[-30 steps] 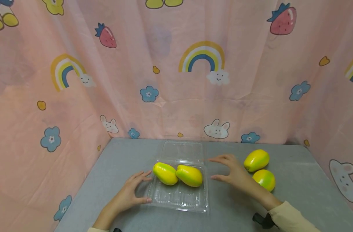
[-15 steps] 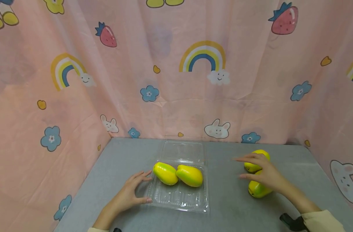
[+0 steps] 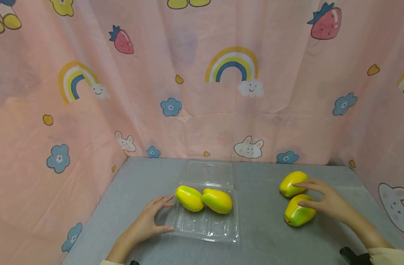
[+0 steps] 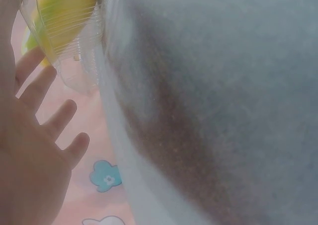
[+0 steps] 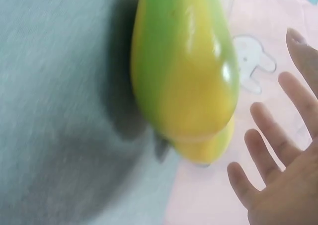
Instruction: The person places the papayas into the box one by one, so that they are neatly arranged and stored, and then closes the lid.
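Observation:
Two glossy yellow-green papayas lie side by side in the base of a clear plastic clamshell box, whose lid is folded back behind it. At the box's left side, my left hand has fingertips and thumb right at the rim, fingers extended. Two more papayas sit on the right of the table, a far one and a near one. Over these my right hand hovers with fingers spread, overlapping both in the head view. The right wrist view shows a gap between this hand and the fruit.
A grey table bears everything. Behind and along both sides hangs a pink printed curtain. Table surface shows between the box and the two right-hand papayas.
My right hand has moved rightward from beside the box to over the right-hand papayas. The near papaya there has turned and shifted slightly toward me. My left hand stays in place.

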The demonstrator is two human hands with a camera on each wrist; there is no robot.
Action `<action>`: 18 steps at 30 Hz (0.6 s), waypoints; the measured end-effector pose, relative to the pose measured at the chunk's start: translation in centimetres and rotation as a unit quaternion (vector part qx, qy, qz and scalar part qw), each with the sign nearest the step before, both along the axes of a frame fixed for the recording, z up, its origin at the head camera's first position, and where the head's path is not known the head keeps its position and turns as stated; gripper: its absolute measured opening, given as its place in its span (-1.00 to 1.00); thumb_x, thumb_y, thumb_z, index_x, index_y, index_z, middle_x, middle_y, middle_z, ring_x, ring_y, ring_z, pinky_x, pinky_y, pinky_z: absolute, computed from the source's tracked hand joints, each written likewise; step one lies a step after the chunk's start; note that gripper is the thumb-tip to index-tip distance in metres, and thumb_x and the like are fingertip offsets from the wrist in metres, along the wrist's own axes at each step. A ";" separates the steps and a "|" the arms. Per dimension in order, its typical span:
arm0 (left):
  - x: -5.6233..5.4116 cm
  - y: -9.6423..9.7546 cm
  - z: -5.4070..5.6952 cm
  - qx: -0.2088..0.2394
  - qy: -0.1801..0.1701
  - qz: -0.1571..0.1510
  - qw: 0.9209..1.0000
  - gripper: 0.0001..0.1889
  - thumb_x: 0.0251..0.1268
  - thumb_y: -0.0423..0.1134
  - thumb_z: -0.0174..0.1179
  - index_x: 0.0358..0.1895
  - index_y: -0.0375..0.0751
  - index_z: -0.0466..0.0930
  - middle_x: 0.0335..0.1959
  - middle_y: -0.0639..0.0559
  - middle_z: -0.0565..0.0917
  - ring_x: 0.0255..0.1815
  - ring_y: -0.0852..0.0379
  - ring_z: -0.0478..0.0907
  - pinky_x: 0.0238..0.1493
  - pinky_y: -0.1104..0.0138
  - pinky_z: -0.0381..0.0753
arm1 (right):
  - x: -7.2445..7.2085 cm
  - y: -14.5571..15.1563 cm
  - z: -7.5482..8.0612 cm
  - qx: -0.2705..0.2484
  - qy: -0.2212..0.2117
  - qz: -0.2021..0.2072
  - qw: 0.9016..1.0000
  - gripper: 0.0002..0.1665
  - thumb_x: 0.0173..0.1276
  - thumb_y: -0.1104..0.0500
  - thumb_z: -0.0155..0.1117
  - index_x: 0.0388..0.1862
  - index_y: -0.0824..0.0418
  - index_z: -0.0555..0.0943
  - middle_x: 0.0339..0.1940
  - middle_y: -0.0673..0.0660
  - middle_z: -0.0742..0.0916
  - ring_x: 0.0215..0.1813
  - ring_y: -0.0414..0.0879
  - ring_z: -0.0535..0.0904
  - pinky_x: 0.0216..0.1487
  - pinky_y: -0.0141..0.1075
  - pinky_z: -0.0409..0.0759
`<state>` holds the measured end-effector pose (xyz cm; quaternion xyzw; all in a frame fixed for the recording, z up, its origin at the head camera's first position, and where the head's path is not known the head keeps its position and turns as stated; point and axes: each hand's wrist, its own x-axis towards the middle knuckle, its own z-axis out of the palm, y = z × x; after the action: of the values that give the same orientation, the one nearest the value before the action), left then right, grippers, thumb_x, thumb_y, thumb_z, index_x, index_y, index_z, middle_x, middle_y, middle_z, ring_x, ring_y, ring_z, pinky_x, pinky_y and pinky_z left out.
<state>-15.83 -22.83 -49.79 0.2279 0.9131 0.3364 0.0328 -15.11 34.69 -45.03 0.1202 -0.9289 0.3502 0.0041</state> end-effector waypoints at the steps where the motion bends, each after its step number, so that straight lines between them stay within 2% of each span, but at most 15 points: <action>1: 0.0 0.0 0.0 0.000 0.000 0.000 1.000 -0.19 -0.13 0.27 0.47 0.28 0.08 0.51 0.54 0.13 0.31 0.57 -0.23 0.14 0.36 -0.42 0.17 | 0.0 0.3 -0.2 0.001 -0.002 0.001 1.000 -0.40 0.23 0.02 0.45 0.25 0.11 0.58 0.38 0.38 0.46 0.39 0.45 0.19 0.13 0.52 0.19; 2: 0.0 0.0 0.0 0.000 0.001 0.000 1.000 -0.19 -0.13 0.28 0.47 0.28 0.08 0.51 0.54 0.13 0.31 0.57 -0.23 0.15 0.36 -0.42 0.17 | 0.0 0.7 -0.4 0.002 -0.004 0.002 1.000 -0.40 0.23 0.02 0.45 0.25 0.11 0.58 0.36 0.37 0.48 0.37 0.42 0.22 0.14 0.50 0.20; 3: 0.0 0.0 0.0 0.000 0.001 0.000 1.000 -0.19 -0.13 0.29 0.46 0.28 0.08 0.51 0.54 0.13 0.31 0.57 -0.23 0.15 0.36 -0.42 0.17 | -0.1 1.0 -0.6 0.004 -0.005 0.003 1.000 -0.40 0.23 0.02 0.46 0.25 0.10 0.59 0.34 0.34 0.50 0.39 0.28 0.26 0.14 0.47 0.23; 5: 0.0 0.0 0.0 -0.001 0.001 0.001 1.000 -0.18 -0.13 0.31 0.45 0.29 0.08 0.51 0.54 0.12 0.31 0.57 -0.23 0.15 0.36 -0.42 0.18 | -0.1 1.6 -1.0 0.014 -0.006 0.004 1.000 -0.41 0.22 0.01 0.46 0.24 0.07 0.59 0.29 0.29 0.54 0.34 -0.13 0.31 0.13 0.41 0.28; 7: 0.0 0.0 0.0 -0.001 0.001 0.002 1.000 -0.17 -0.13 0.31 0.45 0.29 0.09 0.51 0.54 0.12 0.31 0.57 -0.23 0.14 0.37 -0.41 0.18 | -0.2 2.0 -1.3 0.022 -0.005 0.009 1.000 -0.41 0.21 0.00 0.46 0.24 0.04 0.60 0.25 0.23 0.58 0.21 -0.51 0.25 0.11 0.34 0.35; 9: 0.0 0.0 0.0 -0.001 -0.002 0.003 1.000 -0.18 -0.13 0.29 0.46 0.29 0.09 0.51 0.54 0.12 0.31 0.57 -0.23 0.14 0.37 -0.41 0.18 | -0.2 2.4 -1.6 0.022 -0.006 0.015 1.000 -0.40 0.21 0.00 0.47 0.24 0.02 0.60 0.23 0.20 0.59 0.11 -0.74 0.09 0.09 0.30 0.38; 11: 0.0 0.0 0.1 -0.001 -0.005 0.003 1.000 -0.19 -0.13 0.26 0.48 0.29 0.07 0.51 0.54 0.12 0.31 0.57 -0.23 0.14 0.38 -0.40 0.18 | -0.3 2.6 -1.8 0.018 -0.009 0.021 1.000 -0.40 0.21 0.00 0.47 0.25 0.03 0.60 0.23 0.21 0.59 0.09 -0.80 0.07 0.07 0.30 0.41; 18: 0.0 0.1 0.0 -0.003 -0.006 0.008 1.000 -0.20 -0.13 0.15 0.53 0.29 0.05 0.52 0.54 0.12 0.31 0.57 -0.23 0.14 0.38 -0.41 0.16 | -0.5 3.0 -2.3 0.015 -0.030 0.028 0.999 -0.39 0.23 0.02 0.45 0.27 0.06 0.58 0.25 0.27 0.58 0.08 -0.82 0.06 0.02 0.37 0.44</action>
<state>-15.84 -22.74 -49.79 0.2187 0.9156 0.3354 0.0359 -15.61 37.65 -47.35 0.1356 -0.9300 0.3397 -0.0351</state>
